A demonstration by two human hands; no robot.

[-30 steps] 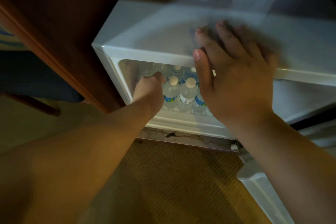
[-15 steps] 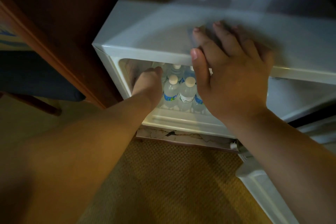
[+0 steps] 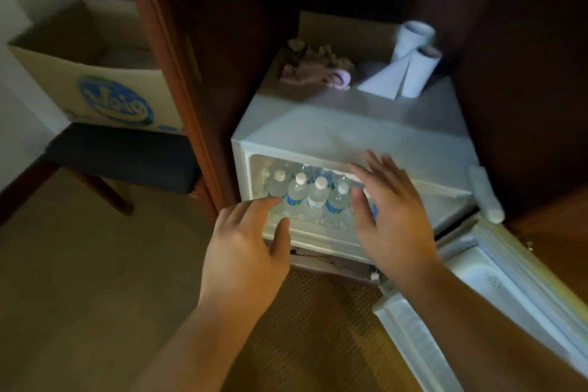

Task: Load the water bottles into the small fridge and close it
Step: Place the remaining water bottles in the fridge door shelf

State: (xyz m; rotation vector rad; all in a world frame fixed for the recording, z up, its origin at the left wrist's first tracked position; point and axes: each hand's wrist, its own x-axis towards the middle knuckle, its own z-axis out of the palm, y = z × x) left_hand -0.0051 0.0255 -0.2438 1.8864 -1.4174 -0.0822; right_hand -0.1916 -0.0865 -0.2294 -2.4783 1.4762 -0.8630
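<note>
Both hands hang spread and empty before the open fridge [image 3: 350,134]. The left hand [image 3: 245,251] has its fingers [image 3: 254,205] loose, tips just short of the leftmost bottles [image 3: 305,197]; the right hand [image 3: 391,216] has its fingers [image 3: 375,165] fanned, overlapping the bottles at the right end. Beyond the fingertips the bottles stand upright, packed inside. The door [image 3: 496,302] hangs open, right of the right hand.

Single head view, looking steeply down, close above open fridge [image 3: 350,134] front.
</note>
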